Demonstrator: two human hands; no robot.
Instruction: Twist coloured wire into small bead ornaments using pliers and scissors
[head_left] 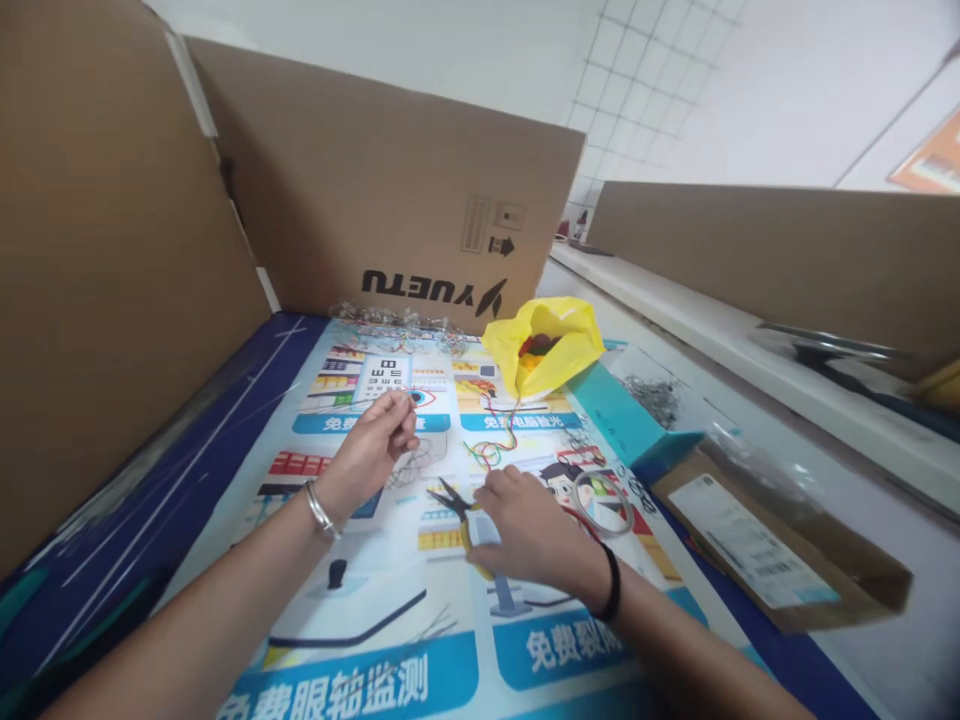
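My right hand grips a pair of pliers with yellow handles. Their dark pointed jaws are spread apart and aim to the left. To their upper left, my left hand is raised with thumb and fingers pinched together; whatever they hold is too small to make out. Thin loops of fine wire show just below and beside its fingers. Red, green and yellow cord curls between the hands and runs up to a yellow bag. A coil of silvery wire lies right of my right hand.
Cardboard panels stand behind and to the left. A heap of clear and metallic bits lies along the back. On the right are a teal box with grey metal pieces and a brown labelled package. A printed sheet covers the table.
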